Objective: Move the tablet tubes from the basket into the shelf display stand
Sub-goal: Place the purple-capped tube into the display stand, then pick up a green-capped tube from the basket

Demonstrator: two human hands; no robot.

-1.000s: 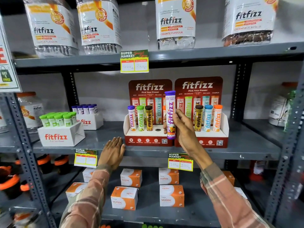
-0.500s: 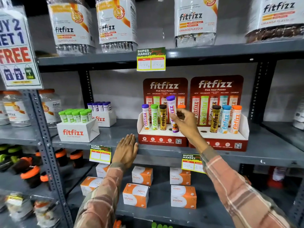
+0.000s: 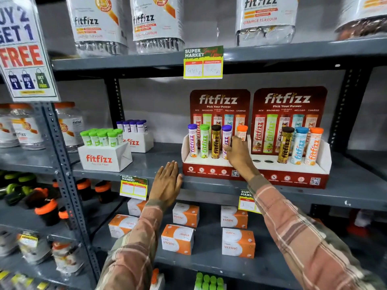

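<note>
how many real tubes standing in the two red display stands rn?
8. Left stand: purple-cap, green, black, purple in the right hand, orange. Right stand: black, blue, orange. Hand may hide more.

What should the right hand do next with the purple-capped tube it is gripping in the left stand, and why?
Probably let go and draw back. The right hand is closed on the purple-capped tube, which stands upright in the left display stand, its cap about level with its neighbours, so it looks seated. The left hand rests flat on the shelf edge.
</note>
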